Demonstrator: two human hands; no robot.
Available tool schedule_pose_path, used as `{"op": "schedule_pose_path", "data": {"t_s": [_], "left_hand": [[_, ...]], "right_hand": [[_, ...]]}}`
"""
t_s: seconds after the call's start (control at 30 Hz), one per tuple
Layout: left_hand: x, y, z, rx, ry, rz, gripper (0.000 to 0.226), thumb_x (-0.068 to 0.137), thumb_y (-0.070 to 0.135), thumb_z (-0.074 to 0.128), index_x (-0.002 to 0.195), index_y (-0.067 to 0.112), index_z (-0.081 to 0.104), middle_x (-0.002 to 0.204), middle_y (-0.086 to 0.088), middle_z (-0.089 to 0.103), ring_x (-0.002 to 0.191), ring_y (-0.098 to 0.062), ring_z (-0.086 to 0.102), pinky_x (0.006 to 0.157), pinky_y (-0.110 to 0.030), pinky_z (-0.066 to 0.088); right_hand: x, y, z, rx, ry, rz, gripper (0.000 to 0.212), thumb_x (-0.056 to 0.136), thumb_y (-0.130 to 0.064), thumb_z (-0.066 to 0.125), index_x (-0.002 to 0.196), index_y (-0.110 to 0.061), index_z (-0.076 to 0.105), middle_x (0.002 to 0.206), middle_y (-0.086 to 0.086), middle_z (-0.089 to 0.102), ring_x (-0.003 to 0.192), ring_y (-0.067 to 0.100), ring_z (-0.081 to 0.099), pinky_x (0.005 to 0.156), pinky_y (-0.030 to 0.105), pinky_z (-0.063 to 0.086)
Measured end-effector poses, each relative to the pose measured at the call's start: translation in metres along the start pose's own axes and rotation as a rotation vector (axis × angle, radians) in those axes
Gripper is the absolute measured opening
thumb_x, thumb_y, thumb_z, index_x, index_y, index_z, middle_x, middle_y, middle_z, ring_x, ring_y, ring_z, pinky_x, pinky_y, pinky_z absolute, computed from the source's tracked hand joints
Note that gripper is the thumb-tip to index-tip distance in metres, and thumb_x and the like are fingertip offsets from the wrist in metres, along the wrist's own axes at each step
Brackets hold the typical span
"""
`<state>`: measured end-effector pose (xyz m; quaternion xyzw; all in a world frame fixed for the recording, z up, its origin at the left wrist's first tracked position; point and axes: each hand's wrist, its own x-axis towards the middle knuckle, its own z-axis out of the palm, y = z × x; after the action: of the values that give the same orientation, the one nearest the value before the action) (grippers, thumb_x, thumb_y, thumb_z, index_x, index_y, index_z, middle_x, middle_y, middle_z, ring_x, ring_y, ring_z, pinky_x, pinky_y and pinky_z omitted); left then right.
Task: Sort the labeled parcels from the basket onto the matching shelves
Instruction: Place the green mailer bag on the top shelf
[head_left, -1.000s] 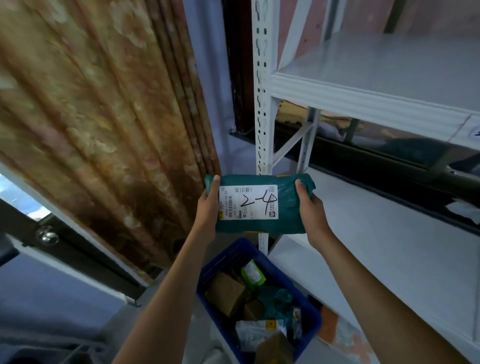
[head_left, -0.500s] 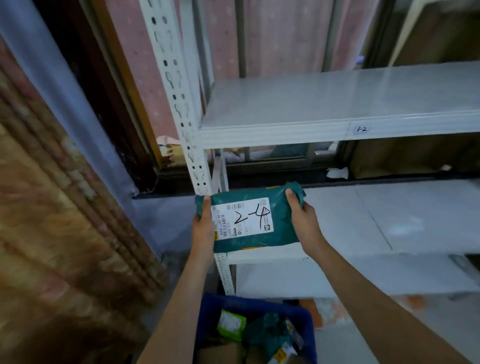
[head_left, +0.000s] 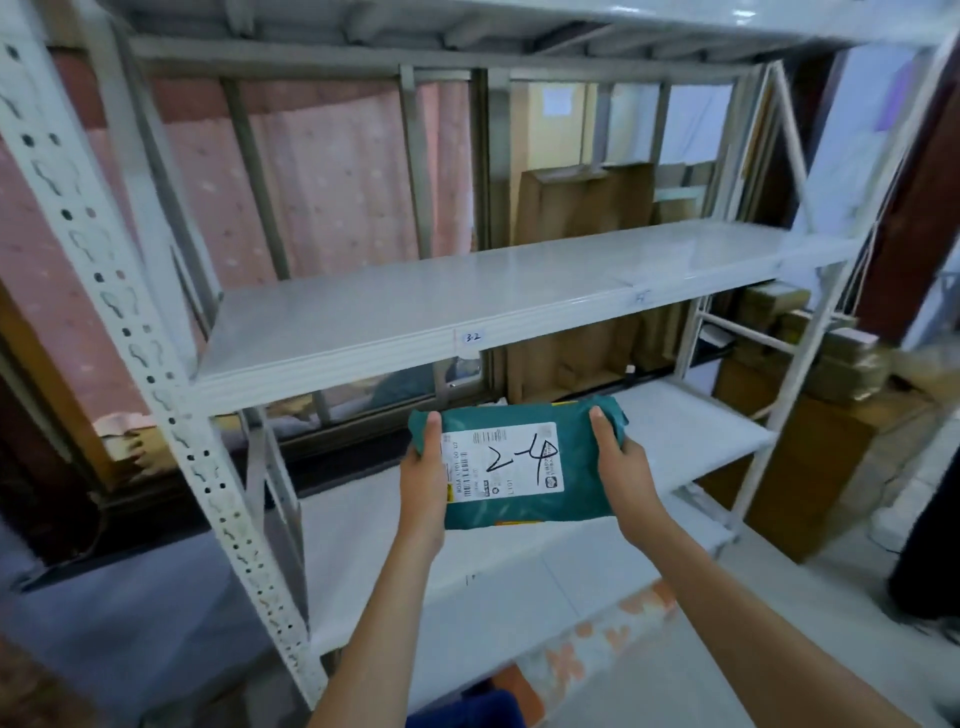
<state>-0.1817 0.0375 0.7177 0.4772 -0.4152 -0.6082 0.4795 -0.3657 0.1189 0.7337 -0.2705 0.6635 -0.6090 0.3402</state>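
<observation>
The view has swung up from the basket (head_left: 467, 714) to the shelves, and left hand (head_left: 423, 483) and right hand (head_left: 621, 470) still grip the green parcel (head_left: 519, 467) marked 2-4 between them, below the shelf (head_left: 363, 317) tagged 3-2, so matching is under way.

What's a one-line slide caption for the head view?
Both hands, left and right, hold a green parcel marked 2-4 before a white rack tagged 3-2.

left hand (head_left: 423, 480) + right hand (head_left: 621, 470): grip teal parcel (head_left: 524, 499) by its ends | label (head_left: 501, 462): "2-4" | white shelf (head_left: 415, 312): tag (head_left: 472, 338) apparently "3-2" | blue basket (head_left: 467, 714): bottom edge
</observation>
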Motion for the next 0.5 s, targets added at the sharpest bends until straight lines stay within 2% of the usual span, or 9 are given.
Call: {"op": "schedule_pose_path", "data": {"t_s": [0.1,0.27,0.4,0.5], "left_hand": [[-0.014,0.001,0.056,-0.01,-0.056,0.027,0.056,0.092,0.065,0.051,0.113,0.015,0.065,0.096,-0.005,0.078,0.085,-0.024,0.075,0.068,-0.03,0.053],[-0.045,0.007,0.158,0.006,-0.135,0.069,0.057,0.094,0.064,0.049,0.114,0.013,0.064,0.091,-0.001,0.077,0.081,-0.02,0.073,0.066,-0.029,0.052],[-0.063,0.005,0.234,0.045,-0.187,0.094,0.066,0.091,0.07,0.045,0.118,0.013,0.062,0.092,-0.002,0.077,0.081,-0.019,0.074,0.063,-0.027,0.05],[-0.077,0.009,0.28,0.074,-0.209,0.106,0.06,0.092,0.071,0.043,0.104,0.016,0.063,0.094,-0.005,0.076,0.081,-0.02,0.072,0.07,-0.031,0.054]], "right_hand": [[0.007,-0.015,-0.056,-0.004,0.043,-0.039,0.039,0.098,-0.061,0.046,0.089,-0.026,0.061,0.096,0.0,0.071,0.088,0.017,0.066,0.07,0.031,0.051],[0.027,-0.042,-0.155,0.01,0.087,-0.079,0.043,0.095,-0.066,0.045,0.096,-0.026,0.063,0.1,0.003,0.073,0.097,0.024,0.068,0.094,0.045,0.055],[0.042,-0.061,-0.228,0.021,0.12,-0.139,0.041,0.097,-0.063,0.044,0.099,-0.026,0.061,0.099,0.003,0.073,0.094,0.023,0.07,0.09,0.043,0.057],[0.053,-0.075,-0.269,0.032,0.14,-0.159,0.049,0.097,-0.064,0.044,0.11,-0.021,0.064,0.101,0.004,0.074,0.096,0.024,0.071,0.091,0.043,0.057]]}}
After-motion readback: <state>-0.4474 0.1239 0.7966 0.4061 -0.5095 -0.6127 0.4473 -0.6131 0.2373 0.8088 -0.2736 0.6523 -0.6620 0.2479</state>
